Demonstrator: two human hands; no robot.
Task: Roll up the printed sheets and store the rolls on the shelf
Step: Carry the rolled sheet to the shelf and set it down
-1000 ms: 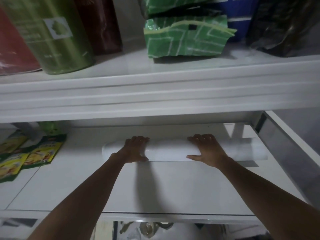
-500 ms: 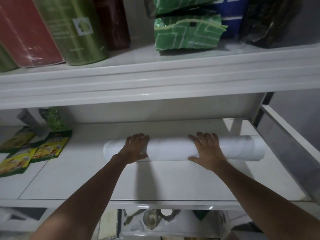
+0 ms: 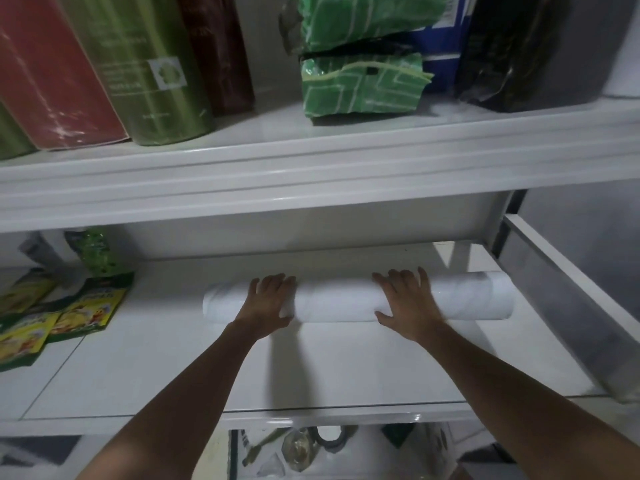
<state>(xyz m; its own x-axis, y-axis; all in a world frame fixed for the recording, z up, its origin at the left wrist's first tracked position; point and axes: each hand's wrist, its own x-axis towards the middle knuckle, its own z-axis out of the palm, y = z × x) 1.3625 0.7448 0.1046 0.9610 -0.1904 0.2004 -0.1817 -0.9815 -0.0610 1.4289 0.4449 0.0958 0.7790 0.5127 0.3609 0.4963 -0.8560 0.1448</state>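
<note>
A white roll of paper (image 3: 336, 301) lies crosswise on the white middle shelf (image 3: 311, 368), near the shelf's back. My left hand (image 3: 268, 301) rests over the roll's left part, fingers curved over its top. My right hand (image 3: 407, 303) lies on the roll's right part, palm down with fingers spread over it. Both ends of the roll stick out past my hands.
Yellow-green snack packets (image 3: 65, 320) and a green bottle (image 3: 95, 252) sit at the shelf's left. The upper shelf (image 3: 311, 168) holds red and green canisters (image 3: 149, 64), green packages (image 3: 360, 84) and a dark bag (image 3: 526, 50). A side wall (image 3: 568, 306) bounds the right.
The view has tilted so the shelf and roll sit lower in the frame. My hands stay on the roll; their fingers have spread a little wider.
</note>
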